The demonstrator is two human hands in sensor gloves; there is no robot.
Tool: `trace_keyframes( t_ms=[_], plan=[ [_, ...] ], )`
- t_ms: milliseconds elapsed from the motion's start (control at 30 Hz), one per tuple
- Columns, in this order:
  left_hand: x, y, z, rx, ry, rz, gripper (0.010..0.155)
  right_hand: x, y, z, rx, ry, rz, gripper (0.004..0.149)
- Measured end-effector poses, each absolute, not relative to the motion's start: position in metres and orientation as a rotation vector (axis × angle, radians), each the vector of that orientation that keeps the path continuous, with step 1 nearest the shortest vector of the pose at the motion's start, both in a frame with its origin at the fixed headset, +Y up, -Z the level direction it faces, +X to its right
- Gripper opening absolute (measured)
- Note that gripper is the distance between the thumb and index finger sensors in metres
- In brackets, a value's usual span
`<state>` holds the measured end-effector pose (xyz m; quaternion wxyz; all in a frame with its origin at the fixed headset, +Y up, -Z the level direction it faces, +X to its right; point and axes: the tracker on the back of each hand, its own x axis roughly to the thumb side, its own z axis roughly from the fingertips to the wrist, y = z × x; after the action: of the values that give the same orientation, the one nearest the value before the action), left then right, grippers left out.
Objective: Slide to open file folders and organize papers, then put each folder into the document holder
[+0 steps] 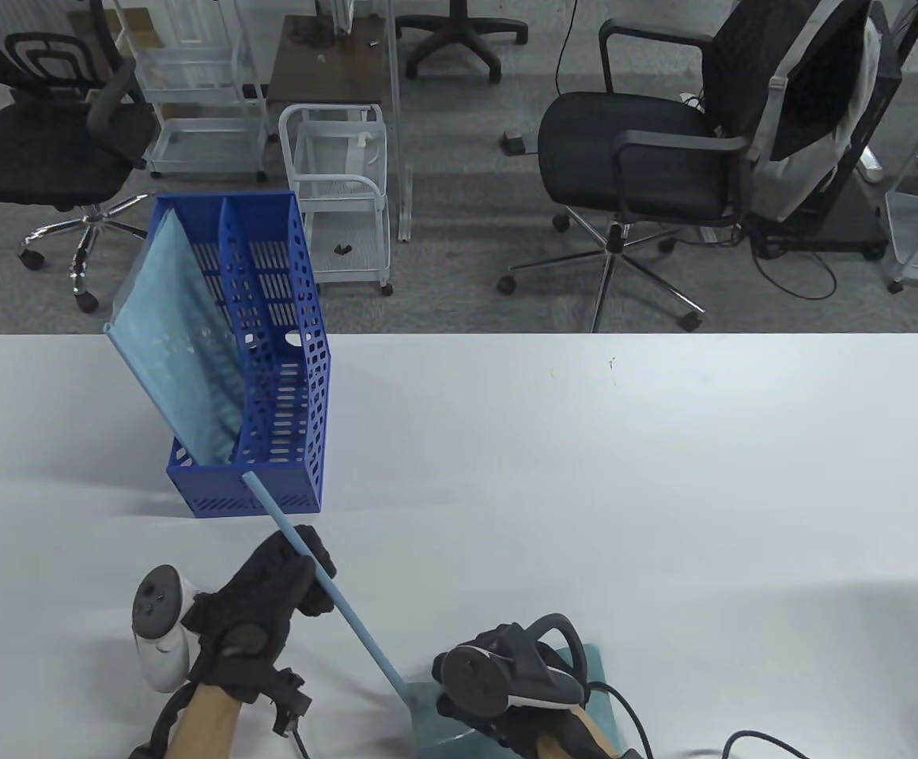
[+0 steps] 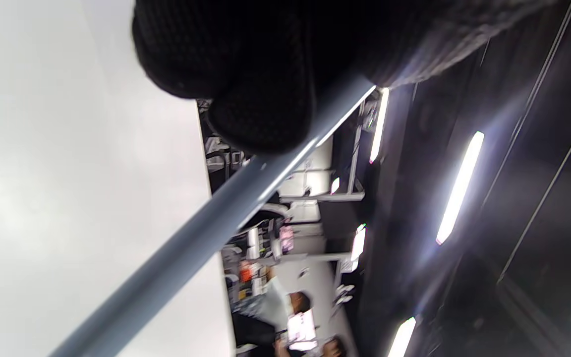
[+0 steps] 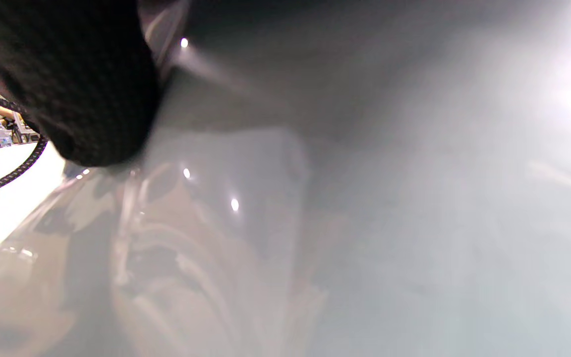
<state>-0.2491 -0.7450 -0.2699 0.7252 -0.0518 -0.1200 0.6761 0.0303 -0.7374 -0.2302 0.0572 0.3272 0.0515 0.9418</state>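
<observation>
The slide bar (image 1: 324,581) is gripped by the left hand (image 1: 269,597), fingers curled round its upper half, and it runs as a long pale blue strip from just in front of the document holder (image 1: 269,379) down to the corner of the folder (image 1: 435,723) at the near table edge. In the left wrist view the bar (image 2: 206,233) is seen crossing the frame on a slant, pinched under the gloved fingers (image 2: 260,104). The folder is pinned under the right hand (image 1: 506,688), though how those fingers lie cannot be told, since they are hidden beneath the tracker; in the right wrist view only the glossy sheet (image 3: 315,223) and a dark fingertip (image 3: 77,89) are shown. The step in hand is judged to be the drawing of the bar off the folder's spine. A straight pull along the spine is called for, with the sheets held flat so that nothing is dragged or fanned out. A twist of the wrist could jam the bar or bend it. The left forearm is angled up and to the right, the palm turned inward. One folder (image 1: 178,356) is already stood leaning in the holder's left slot, on the white table (image 1: 664,474).
</observation>
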Motion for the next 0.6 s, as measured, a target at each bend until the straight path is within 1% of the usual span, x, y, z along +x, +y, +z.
trace_keyframes(
  t_ms=[67,167,300,367,467,600],
  plan=[
    [-0.231,-0.743,-0.269,-0.148,-0.254,1.397,0.05,0.033,-0.738,-0.232,0.982,0.207,2.822,0.043],
    [-0.208,-0.743,-0.275,-0.202,-0.241,1.351,0.05,0.039,-0.739,-0.236,0.959,0.258,2.762,0.042],
    [-0.194,-0.747,-0.285,-0.309,-0.192,1.289,0.05,0.049,-0.737,-0.24,0.905,0.281,2.7,0.041],
    [-0.189,-0.751,-0.286,-0.386,-0.186,1.28,0.05,0.053,-0.736,-0.243,0.866,0.294,2.685,0.042],
    [-0.176,-0.756,-0.284,-0.446,-0.19,1.239,0.05,0.061,-0.733,-0.248,0.781,0.284,2.632,0.041],
    [-0.154,-0.756,-0.278,-0.531,-0.225,1.122,0.05,0.081,-0.729,-0.256,0.597,0.197,2.612,0.041]
  ],
)
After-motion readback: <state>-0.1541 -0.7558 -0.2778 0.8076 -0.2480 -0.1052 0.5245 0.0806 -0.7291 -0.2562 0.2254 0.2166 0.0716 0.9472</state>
